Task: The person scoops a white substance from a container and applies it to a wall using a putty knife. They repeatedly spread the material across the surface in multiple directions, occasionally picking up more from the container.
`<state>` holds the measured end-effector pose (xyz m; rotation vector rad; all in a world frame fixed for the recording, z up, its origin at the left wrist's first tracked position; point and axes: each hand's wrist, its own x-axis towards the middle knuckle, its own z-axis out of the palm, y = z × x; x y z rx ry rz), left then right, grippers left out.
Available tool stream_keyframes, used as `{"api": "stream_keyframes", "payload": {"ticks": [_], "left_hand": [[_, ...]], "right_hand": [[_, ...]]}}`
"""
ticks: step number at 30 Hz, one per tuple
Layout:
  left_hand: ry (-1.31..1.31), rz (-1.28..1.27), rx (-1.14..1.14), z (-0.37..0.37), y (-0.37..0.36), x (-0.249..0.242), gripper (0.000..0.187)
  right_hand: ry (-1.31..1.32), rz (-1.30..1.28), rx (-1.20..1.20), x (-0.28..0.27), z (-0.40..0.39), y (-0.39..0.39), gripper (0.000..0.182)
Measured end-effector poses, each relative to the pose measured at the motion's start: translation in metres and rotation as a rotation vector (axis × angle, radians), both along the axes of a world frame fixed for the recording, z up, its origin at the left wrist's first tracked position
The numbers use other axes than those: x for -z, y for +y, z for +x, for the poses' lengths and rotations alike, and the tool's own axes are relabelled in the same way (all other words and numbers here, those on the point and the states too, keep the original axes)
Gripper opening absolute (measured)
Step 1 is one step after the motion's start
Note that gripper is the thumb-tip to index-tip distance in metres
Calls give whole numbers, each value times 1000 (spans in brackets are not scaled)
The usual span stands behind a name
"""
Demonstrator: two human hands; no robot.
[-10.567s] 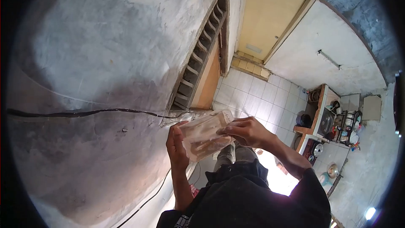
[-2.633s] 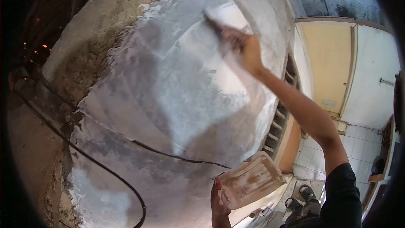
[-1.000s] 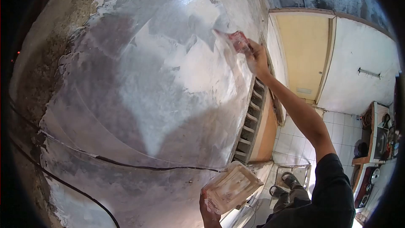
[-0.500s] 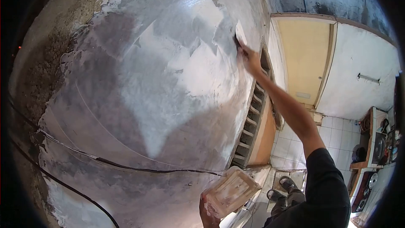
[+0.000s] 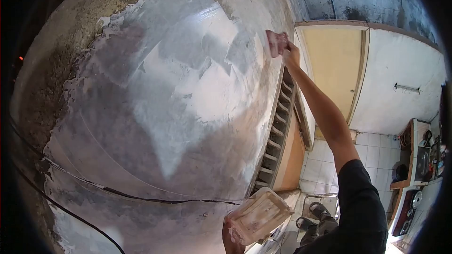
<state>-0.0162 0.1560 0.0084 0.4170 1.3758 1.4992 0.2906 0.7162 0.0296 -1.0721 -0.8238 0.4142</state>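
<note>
My right hand (image 5: pixel 293 56) is raised at the end of the stretched arm, closed round a putty knife (image 5: pixel 276 43). The knife's wide blade is smeared by motion and lies at or very near the wall's right part, above the slatted vent; contact is hard to tell. Low in the view, my left hand (image 5: pixel 231 235) grips a shallow rectangular plastic tub (image 5: pixel 262 216), tilted, with whitish residue inside. Smears of white and grey putty (image 5: pixel 214 96) cover much of the rough wall (image 5: pixel 108 136), some patches wet and shiny.
A slatted concrete vent (image 5: pixel 273 146) runs along the wall's edge. Black cables (image 5: pixel 141 199) cross the lower wall. Beyond are a yellow door (image 5: pixel 332 66), a tiled floor (image 5: pixel 374 153) and a gas stove (image 5: pixel 408 211). My sandalled feet (image 5: pixel 310 216) stand below on a raised surface.
My right hand has moved right and slightly up with the putty knife, whose blade has turned to show a broad, reddish-brown face. The left hand and tub stay nearly in place.
</note>
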Motion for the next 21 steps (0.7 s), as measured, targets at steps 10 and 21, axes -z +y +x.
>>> {"api": "stream_keyframes", "payload": {"ticks": [10,21], "left_hand": [[-79,-16,26,0,1,1,48],[-149,-20,12,1,1,0,49]], "right_hand": [[-200,249,-196,28,-51,-111,20],[-251,12,-381,88,-90,-114,60]]}}
